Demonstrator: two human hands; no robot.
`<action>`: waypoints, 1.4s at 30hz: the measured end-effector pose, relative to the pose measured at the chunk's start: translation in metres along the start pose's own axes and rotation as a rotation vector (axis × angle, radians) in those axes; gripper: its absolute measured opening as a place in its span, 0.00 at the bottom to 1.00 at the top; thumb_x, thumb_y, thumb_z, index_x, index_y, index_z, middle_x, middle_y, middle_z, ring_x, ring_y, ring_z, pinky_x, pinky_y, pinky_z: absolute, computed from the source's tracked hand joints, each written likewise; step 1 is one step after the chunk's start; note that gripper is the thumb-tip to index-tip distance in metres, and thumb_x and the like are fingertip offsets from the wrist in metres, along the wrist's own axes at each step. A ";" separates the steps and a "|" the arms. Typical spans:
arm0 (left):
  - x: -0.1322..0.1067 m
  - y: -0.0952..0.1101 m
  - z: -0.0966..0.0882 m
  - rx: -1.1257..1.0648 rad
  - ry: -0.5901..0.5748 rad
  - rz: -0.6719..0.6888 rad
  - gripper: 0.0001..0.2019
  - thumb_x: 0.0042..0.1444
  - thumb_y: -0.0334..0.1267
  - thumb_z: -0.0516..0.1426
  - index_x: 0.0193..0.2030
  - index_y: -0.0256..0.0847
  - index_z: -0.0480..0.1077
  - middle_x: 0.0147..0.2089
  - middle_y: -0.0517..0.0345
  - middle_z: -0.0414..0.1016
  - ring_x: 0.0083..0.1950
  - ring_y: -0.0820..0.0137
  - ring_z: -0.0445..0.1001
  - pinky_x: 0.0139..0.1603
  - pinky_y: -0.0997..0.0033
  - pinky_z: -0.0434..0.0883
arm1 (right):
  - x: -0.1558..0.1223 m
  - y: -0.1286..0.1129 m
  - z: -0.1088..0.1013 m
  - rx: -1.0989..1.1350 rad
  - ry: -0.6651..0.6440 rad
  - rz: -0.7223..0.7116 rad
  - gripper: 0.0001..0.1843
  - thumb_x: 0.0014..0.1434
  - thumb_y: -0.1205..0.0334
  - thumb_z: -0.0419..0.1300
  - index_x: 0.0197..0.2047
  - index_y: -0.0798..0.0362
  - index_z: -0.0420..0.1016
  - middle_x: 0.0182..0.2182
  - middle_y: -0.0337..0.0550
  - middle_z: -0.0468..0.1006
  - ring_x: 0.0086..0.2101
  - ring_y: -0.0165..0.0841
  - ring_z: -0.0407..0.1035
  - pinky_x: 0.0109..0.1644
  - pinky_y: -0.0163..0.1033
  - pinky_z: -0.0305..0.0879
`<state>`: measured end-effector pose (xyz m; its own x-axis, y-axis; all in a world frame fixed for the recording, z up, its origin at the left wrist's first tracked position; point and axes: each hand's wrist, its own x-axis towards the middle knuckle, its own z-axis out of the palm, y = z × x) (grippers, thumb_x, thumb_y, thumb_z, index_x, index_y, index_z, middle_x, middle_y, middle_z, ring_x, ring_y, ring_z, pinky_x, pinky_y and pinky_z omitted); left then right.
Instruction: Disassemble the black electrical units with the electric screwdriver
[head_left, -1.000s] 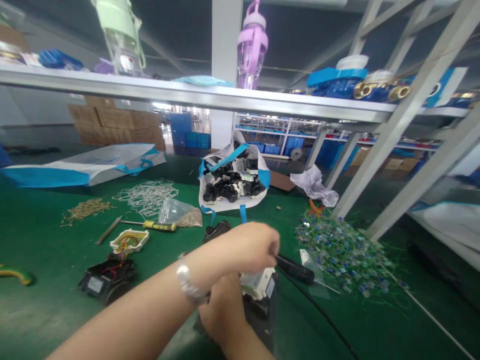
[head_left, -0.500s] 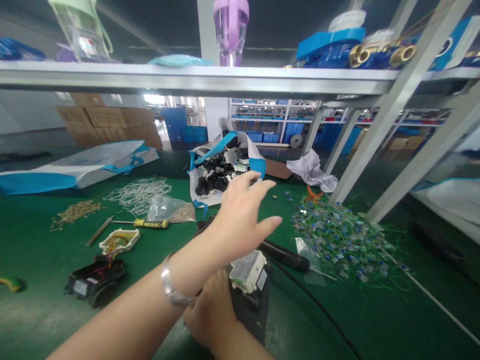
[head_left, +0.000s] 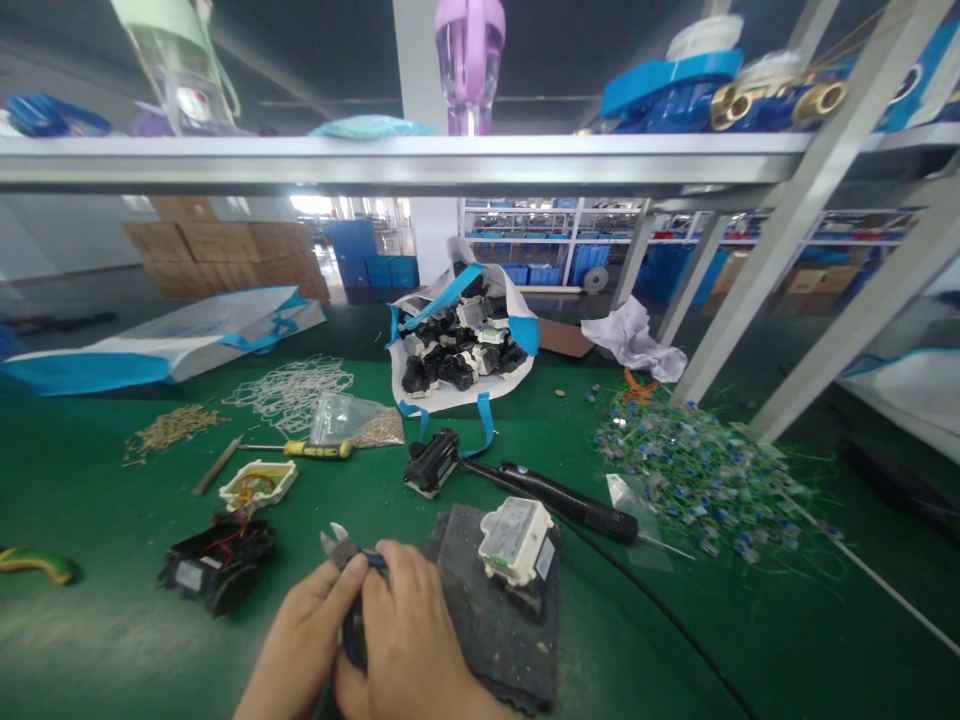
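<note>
Low in the middle, both hands come together around a pair of cutting pliers [head_left: 343,552]. Its jaws point up and away, slightly parted, and the dark blue handles run down between the hands. My left hand [head_left: 296,635] is closed around the pliers, thumb lying near the pivot. My right hand [head_left: 409,635] wraps the handle side, partly hiding it. Just right of it, a white-cased electronic module [head_left: 516,545] with a black base sits on a dark grey pad [head_left: 484,630]. A black module [head_left: 433,462] lies beyond the pad.
A bag [head_left: 465,395] of black and white modules stands behind. Right are a corded black screwdriver [head_left: 574,503] and a heap of green-wired bits [head_left: 697,480]. Left lie an opened black housing [head_left: 214,565], a yellow-handled screwdriver [head_left: 319,450] and white wire loops [head_left: 292,390]. A metal shelf [head_left: 450,165] spans overhead.
My left hand, earlier stretched out open toward the bag, has drawn back down to my right hand and now grips the pliers. The black module and pad are uncovered.
</note>
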<state>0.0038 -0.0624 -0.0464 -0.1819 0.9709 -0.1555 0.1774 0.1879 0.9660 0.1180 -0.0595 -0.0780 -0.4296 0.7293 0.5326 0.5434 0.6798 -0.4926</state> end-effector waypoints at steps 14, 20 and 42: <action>0.087 0.012 -0.063 1.302 0.360 0.229 0.19 0.59 0.41 0.39 0.42 0.35 0.67 0.38 0.43 0.71 0.39 0.57 0.70 0.33 0.66 0.64 | -0.017 0.056 -0.120 -0.090 0.098 0.323 0.17 0.54 0.65 0.45 0.49 0.55 0.58 0.44 0.49 0.65 0.45 0.40 0.60 0.50 0.47 0.61; 0.101 0.007 -0.057 1.543 0.436 0.304 0.20 0.60 0.39 0.38 0.47 0.36 0.67 0.34 0.46 0.67 0.33 0.57 0.69 0.30 0.65 0.61 | -0.020 0.078 -0.135 -0.095 -0.005 0.355 0.18 0.52 0.69 0.43 0.46 0.54 0.62 0.46 0.46 0.64 0.48 0.36 0.58 0.53 0.43 0.56; 0.048 0.047 0.111 0.561 -0.386 0.194 0.22 0.39 0.44 0.59 0.42 0.39 0.66 0.36 0.52 0.72 0.37 0.59 0.69 0.34 0.68 0.63 | 0.030 0.096 -0.151 -0.014 -0.347 0.427 0.25 0.44 0.81 0.60 0.47 0.56 0.67 0.45 0.43 0.68 0.44 0.35 0.62 0.48 0.35 0.59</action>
<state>0.1106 0.0092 -0.0314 0.2407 0.9583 -0.1538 0.6625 -0.0465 0.7476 0.2661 0.0155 -0.0053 -0.3804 0.9244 0.0277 0.7299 0.3185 -0.6048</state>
